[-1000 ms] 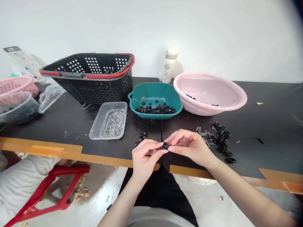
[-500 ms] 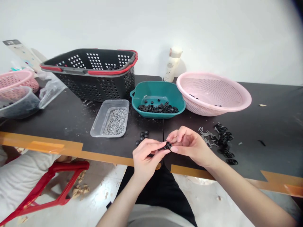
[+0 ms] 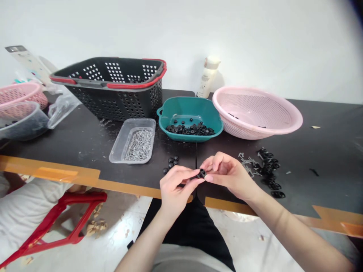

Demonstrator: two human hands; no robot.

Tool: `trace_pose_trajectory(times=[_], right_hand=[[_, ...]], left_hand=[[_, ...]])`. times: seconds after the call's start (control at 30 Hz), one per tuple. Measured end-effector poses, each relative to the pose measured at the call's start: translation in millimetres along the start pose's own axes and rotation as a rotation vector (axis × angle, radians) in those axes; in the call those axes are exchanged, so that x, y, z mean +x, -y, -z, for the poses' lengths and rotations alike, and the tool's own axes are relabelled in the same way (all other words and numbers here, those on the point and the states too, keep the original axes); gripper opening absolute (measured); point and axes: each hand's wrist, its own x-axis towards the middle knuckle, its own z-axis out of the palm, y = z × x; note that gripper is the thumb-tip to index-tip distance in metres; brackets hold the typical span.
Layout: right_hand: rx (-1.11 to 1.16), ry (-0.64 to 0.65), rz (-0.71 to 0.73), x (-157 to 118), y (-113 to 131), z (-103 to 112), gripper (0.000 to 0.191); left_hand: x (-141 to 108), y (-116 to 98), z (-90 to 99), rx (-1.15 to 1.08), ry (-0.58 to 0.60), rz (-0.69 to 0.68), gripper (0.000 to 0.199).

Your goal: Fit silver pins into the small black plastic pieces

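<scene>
Between my two hands, just above the table's front edge, is a small round black plastic part [image 3: 202,173]. My left hand [image 3: 177,185] pinches it with thumb and fingertips from the left. From the other side, the thumb and fingers of my right hand [image 3: 227,174] close on the same part; its finer details are too small to make out. Several black round caps [image 3: 171,162] lie on the table just beyond my left hand. To the right of my right hand are loose silver screws [image 3: 248,165] and a heap of black plastic pieces [image 3: 270,168].
A clear tray of screws [image 3: 117,149], a teal basin of black parts [image 3: 190,101] and a pink colander [image 3: 295,117] stand behind my hands. Farther back are a black basket [image 3: 113,100] and a white bottle [image 3: 208,77]. Someone's leg [image 3: 34,211] and a red stool [image 3: 82,215] are at left.
The black part has turned slightly between my fingertips. Both hands stay in almost the same place, and the whole view has shifted a little.
</scene>
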Motion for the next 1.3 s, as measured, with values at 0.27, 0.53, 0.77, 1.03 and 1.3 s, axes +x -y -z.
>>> trace_pose_trajectory(times=[0.27, 0.53, 0.77, 1.03, 1.3], right_hand=[[0.023, -0.013, -0.099, 0, -1, -4, 0.020], [0.155, 0.054, -0.312, 1, -3, -2, 0.027], [0.170, 0.064, -0.280, 0, -2, 0, 0.025], [-0.200, -0.028, 0.043, -2, 3, -3, 0.009], [-0.505, 0.042, 0.228, -4, 11, -5, 0.024]], left_hand=[[-2, 3, -1.0, 0.009, 0.066, 0.100, 0.023], [0, 4, -0.5, 0.088, 0.119, 0.041, 0.015], [3, 3, -1.0, 0.060, 0.104, 0.013, 0.025], [-1, 5, 0.9, 0.097, 0.070, 0.012, 0.020], [0, 1, 1.2, 0.145, 0.093, -0.001, 0.020]])
